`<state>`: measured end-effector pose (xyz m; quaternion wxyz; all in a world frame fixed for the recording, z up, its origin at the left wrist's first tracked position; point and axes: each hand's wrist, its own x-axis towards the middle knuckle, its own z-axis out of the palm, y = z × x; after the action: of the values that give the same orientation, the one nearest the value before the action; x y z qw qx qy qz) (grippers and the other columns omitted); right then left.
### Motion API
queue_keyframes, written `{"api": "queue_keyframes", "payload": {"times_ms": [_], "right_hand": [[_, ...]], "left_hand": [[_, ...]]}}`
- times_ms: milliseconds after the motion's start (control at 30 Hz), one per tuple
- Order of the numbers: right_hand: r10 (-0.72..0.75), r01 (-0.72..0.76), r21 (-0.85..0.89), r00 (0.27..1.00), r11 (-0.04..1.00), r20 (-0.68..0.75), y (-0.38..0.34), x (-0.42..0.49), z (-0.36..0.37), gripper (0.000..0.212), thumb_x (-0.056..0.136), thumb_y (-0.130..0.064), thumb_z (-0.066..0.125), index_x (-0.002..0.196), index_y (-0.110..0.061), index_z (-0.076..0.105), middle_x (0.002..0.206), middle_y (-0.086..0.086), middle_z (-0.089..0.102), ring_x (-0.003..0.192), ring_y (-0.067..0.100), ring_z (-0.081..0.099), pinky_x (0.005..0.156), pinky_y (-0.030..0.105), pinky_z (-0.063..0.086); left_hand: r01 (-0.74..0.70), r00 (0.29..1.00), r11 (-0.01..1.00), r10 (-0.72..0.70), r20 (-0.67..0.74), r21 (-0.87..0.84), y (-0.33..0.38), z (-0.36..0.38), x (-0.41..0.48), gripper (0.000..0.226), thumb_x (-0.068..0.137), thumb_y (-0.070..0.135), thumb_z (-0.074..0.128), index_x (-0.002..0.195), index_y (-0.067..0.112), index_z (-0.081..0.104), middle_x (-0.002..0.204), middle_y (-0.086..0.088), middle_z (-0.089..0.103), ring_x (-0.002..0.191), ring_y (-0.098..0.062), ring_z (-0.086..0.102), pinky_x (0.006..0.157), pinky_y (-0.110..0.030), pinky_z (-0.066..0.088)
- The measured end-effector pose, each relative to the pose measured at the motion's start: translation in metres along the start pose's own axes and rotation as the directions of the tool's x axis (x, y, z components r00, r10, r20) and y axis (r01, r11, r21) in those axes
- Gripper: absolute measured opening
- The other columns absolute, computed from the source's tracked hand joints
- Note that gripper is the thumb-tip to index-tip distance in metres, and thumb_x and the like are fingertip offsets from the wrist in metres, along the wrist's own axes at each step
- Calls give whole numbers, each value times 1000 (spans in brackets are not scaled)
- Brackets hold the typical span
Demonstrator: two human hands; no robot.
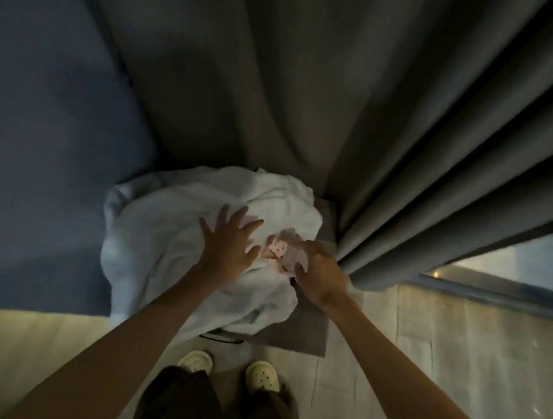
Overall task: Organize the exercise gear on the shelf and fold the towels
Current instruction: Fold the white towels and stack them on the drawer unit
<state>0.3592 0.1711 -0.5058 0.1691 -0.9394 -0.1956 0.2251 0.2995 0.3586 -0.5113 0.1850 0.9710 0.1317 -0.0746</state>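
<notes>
Pale wood floor (370,375) lies nearest, with cream clogs (263,375) just below the white towel (169,231). That towel is heaped on a low brown desk (310,323). On its middle the left hand (226,248) lies flat, fingers spread wide; at its right edge the right hand (321,276) pinches a small pink cloth (282,248) in curled fingers. Beyond the towel hangs a grey curtain (282,89), with a blue surface (34,147) to the towel's left.

No readable txt, labels or nos. anywhere in view.
</notes>
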Motion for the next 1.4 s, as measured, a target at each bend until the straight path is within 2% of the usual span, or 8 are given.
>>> {"api": "queue_keyframes", "payload": {"times_ms": [100,233,333,433,633,933,1100,1400], "right_hand": [[-114,115,-11,989,993,92,11,34,17,58,93,-18,50,148,-25,32,152,1,34,134,22,41,110,34,36],[-269,283,-61,947,957,176,22,64,50,56,94,-33,58,145,-17,40,151,-2,33,142,17,27,117,32,23],[-252,259,-49,960,964,119,24,74,71,34,92,-36,62,114,-10,64,114,4,64,108,22,60,89,29,47],[-223,223,9,973,975,59,20,67,63,33,95,-43,53,100,-12,64,95,2,66,87,18,62,71,24,42],[-218,252,311,966,916,-140,4,49,-3,13,85,-24,71,90,-11,71,86,-3,70,77,6,63,69,13,45],[-551,567,414,817,712,-171,-60,-4,-116,13,86,-15,69,98,-12,76,93,-4,74,84,6,69,77,21,55],[-627,622,386,768,681,-132,-110,-36,-139,9,83,-23,72,89,-16,72,82,-10,70,75,5,68,76,28,57],[-717,626,470,696,622,21,-242,-76,-87,9,89,-25,66,85,-20,60,79,-6,63,73,11,61,67,43,56]], "left_hand": [[194,979,981,-194,54,22,-13,24,-9,67,89,52,54,147,42,21,160,2,-3,144,-39,-10,108,-68,10],[204,978,977,-206,31,58,-28,48,-19,74,87,51,57,148,44,16,160,1,-5,143,-45,0,105,-71,16],[202,979,979,-202,-3,32,-33,52,-19,74,86,48,61,148,43,21,161,1,1,143,-45,6,104,-70,16],[237,970,971,-238,50,20,-30,47,-20,75,89,46,57,147,46,11,160,6,-10,144,-40,-4,108,-67,10],[371,922,800,-259,287,-472,-2,7,-9,75,86,38,65,147,37,22,159,7,7,147,-24,4,117,-40,14],[171,942,712,-321,-99,-682,69,-104,-60,36,93,35,56,125,18,55,112,8,56,102,-6,57,79,0,32],[90,859,649,-435,-271,-755,57,-140,-119,7,88,32,63,92,27,60,79,15,59,82,-14,63,64,-8,43],[52,655,524,-661,-367,-850,-63,-176,-252,22,96,19,52,90,-1,56,84,-12,59,75,-11,54,70,-21,41]]}}
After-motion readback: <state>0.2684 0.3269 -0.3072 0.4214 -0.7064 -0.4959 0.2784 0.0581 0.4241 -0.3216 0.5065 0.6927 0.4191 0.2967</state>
